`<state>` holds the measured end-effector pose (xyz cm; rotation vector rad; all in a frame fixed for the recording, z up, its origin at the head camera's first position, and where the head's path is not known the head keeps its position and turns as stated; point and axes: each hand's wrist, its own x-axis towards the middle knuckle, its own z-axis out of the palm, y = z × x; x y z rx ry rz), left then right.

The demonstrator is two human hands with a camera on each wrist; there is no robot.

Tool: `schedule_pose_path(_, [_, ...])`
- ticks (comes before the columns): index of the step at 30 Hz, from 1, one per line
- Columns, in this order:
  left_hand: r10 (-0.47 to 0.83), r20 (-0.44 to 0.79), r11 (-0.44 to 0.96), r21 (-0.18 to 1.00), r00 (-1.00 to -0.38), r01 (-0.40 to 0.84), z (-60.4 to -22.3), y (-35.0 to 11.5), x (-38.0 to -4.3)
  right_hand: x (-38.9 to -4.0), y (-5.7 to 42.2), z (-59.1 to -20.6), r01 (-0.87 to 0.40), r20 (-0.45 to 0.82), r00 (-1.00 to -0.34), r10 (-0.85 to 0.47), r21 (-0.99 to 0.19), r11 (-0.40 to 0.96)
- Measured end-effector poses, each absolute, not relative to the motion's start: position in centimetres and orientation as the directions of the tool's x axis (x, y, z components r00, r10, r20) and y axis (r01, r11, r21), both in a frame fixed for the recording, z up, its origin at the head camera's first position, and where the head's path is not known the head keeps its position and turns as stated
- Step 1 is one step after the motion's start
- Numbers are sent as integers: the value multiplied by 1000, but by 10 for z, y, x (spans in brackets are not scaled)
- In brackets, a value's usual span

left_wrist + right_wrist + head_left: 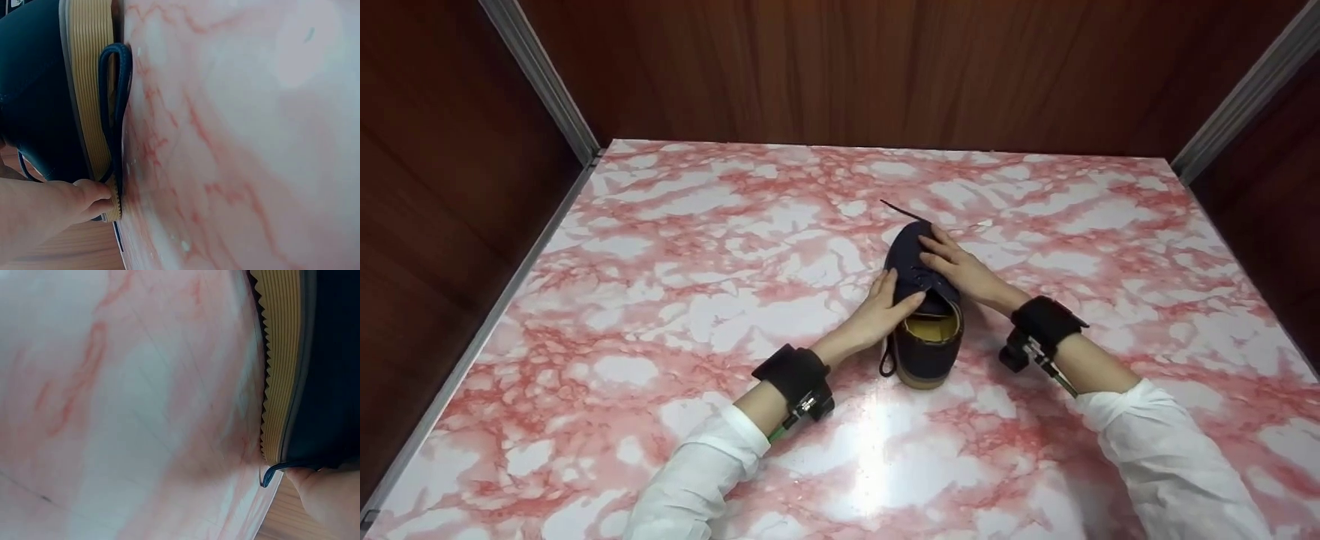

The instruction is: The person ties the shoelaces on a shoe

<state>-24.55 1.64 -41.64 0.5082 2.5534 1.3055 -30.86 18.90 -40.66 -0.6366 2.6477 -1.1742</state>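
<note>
A dark navy lace-up shoe [911, 251] with a ribbed tan sole [90, 84] stands upright on the table, toe pointing away. My left hand [880, 315] holds its left side, thumb across the top near the tongue, fingers along the side. My right hand [964, 271] rests on the right of the toe area, fingers lying over the upper. A lace loop [115, 84] hangs down the shoe's left side. Another lace end [901, 210] stretches past the toe to the left. Part of the lace [275, 471] crosses by my right fingers in the right wrist view.
The table [735, 322] has a red-and-white marbled top. A dark wood panel [847, 75] rises behind it, and similar panels stand at both sides with grey metal posts [547, 82] at the corners.
</note>
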Motion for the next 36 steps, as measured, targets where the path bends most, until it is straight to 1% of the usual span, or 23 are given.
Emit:
schedule_pose_path(4, [391,-50,535,825,-919,183,-415,14,-247,-306,197,-405,-286,44,-913,-405,-777,561])
schedule_pose_path(9, [344,0,516,836,-939,188,-408,5,-254,-301,212,-404,-299,135,-926,-353,-832,467])
schedule_pose_path(12, [313,40,508,837,-949,203,-402,3,-258,-298,217,-404,-342,187,-910,-371,-844,413])
schedule_pose_path(17, [299,113,502,826,-947,257,-396,10,-264,-288,217,-402,-350,225,-878,-422,-904,246])
schedule_pose_path(19, [300,126,508,818,-946,270,-396,15,-265,-284,215,-403,-347,227,-873,-431,-911,223])
schedule_pose_path(22, [295,128,524,807,-947,272,-396,24,-269,-281,212,-406,-379,245,-873,-421,-885,270])
schedule_pose_path(27, [307,95,565,783,-947,261,-397,36,-271,-285,210,-417,-415,287,-897,-336,-809,417])
schedule_pose_path(30, [330,65,615,743,-942,266,-399,40,-271,-289,213,-423,-432,328,-900,-287,-761,484])
schedule_pose_path(36, [359,37,671,685,-933,285,-403,43,-270,-288,219,-425,-430,360,-902,-238,-712,555])
